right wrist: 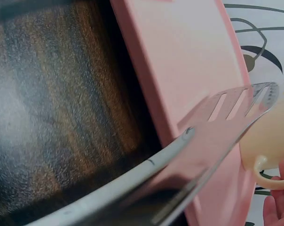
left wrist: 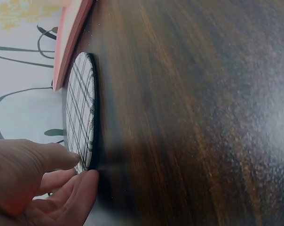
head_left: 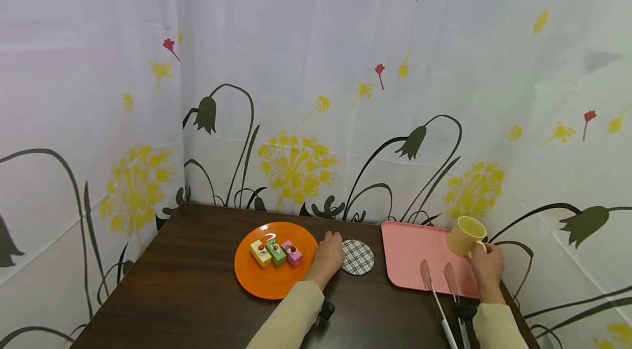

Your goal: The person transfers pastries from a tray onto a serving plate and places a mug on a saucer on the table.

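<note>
My left hand (head_left: pixel 328 255) is at the left edge of a round, white-and-black plaid coaster (head_left: pixel 359 258). The left wrist view shows its thumb on the coaster's top and its fingers at the rim, pinching the edge, while the coaster lies low over the dark wood. On the right, my other hand (head_left: pixel 487 271) grips the handle of a pale yellow mug (head_left: pixel 460 238). That mug stands tilted slightly over the back right of a pink rectangular tray (head_left: pixel 407 253). Only the fingertips of this hand show in the right wrist view, curled at the mug's handle (right wrist: pixel 264 179).
Left of the coaster, an orange plate (head_left: pixel 269 285) bears a yellow, a green and a pink cake piece (head_left: pixel 292 254). Long metal utensils with slotted heads (head_left: pixel 426 275) reach over the tray's front edge, one with a white handle (head_left: pixel 448 332). A patterned curtain (head_left: pixel 316 91) hangs behind the table.
</note>
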`<state>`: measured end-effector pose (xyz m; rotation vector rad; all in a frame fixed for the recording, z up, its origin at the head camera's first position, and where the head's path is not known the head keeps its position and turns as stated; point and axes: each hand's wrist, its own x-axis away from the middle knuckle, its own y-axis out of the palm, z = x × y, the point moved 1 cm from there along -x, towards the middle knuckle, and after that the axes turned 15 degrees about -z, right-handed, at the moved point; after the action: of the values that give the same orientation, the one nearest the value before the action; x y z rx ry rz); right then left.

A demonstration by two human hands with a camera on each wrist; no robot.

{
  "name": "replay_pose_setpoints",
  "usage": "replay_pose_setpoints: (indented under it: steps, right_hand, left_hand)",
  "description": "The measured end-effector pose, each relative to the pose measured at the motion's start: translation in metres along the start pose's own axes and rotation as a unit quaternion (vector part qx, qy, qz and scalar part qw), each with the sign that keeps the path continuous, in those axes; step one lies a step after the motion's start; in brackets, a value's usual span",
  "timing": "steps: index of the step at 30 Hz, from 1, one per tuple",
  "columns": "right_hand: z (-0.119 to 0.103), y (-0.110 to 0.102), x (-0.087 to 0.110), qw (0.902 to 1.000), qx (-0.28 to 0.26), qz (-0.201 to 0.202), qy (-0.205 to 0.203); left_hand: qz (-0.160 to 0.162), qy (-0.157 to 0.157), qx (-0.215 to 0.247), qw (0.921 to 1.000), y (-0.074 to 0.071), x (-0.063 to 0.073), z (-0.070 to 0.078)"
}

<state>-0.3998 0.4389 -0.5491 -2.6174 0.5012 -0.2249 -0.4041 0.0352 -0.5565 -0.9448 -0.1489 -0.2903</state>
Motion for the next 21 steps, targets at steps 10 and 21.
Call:
replay_pose_setpoints:
  steps: [10,21]
  right_hand:
    - [0.003,0.006,-0.002,0.9990,-0.039,0.012,0.017]
    - [0.012,0.008,-0.008,0.9942,-0.102,0.033,0.008]
  left_hand:
    - [0.001,-0.009,0.013,0.9999,-0.002,-0.003,0.000]
    - [-0.003,-0.010,0.024,0.9997,0.002,-0.006,0.000]
